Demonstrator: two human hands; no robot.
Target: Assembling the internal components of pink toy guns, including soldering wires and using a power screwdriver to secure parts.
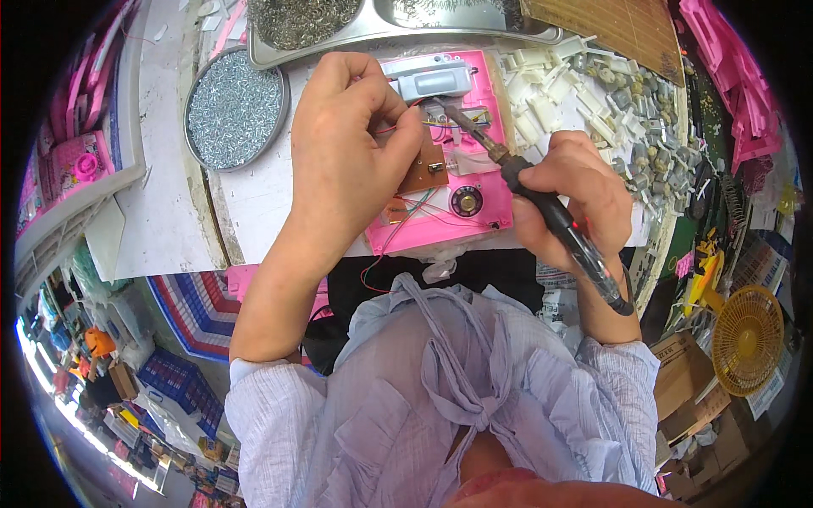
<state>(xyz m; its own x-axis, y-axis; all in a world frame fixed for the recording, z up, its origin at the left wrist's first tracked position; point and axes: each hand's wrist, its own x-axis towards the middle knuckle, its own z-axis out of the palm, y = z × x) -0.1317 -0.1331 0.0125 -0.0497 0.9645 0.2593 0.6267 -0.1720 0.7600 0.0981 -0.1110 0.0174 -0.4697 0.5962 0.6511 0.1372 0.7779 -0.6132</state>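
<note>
My right hand (584,199) grips a soldering iron (549,212) with a black handle. Its metal tip points up and left, among wires beside a pale grey-white plastic part (436,82). Closed in a pinch, my left hand (343,144) has a thin red wire (386,129) at its fingertips; the fingers partly hide it. Both hands are over an open pink plastic housing (491,178). Inside it are a brown circuit board (428,172), close to my left thumb, and a round speaker (467,201). Thin coloured wires loop across the housing and over the table's front edge.
A round dish of small screws (235,110) stands at the left. Behind is a metal tray (373,30) with small metal parts in it. White and grey plastic pieces (584,93) are heaped at the right. A yellow fan (747,340) stands lower right.
</note>
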